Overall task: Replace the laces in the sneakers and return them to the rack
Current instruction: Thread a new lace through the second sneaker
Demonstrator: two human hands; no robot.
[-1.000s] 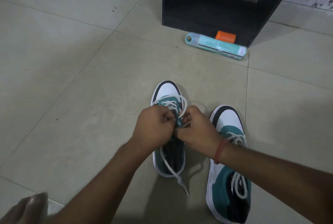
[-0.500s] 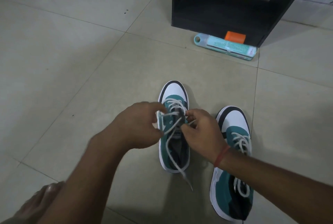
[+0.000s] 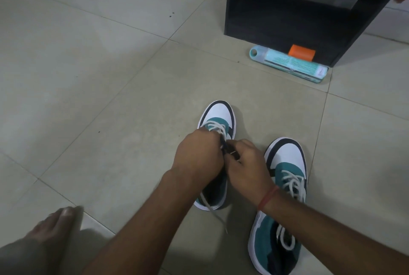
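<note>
I see the left sneaker (image 3: 218, 117) lying lengthwise, toe toward the rack (image 3: 309, 9); my left hand (image 3: 199, 155) and right hand (image 3: 247, 168) fingers pinch its white lace (image 3: 215, 127).

Dim, soft indoor light, dark shadow at the bottom edge, wide-angle bending at edges.

Both hands (image 3: 223, 161) on left sneaker's (image 3: 218, 119) lace (image 3: 215, 127)

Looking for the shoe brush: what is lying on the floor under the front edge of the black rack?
A teal tube and an orange block lie at the black rack; anything farther under is hidden.
</note>
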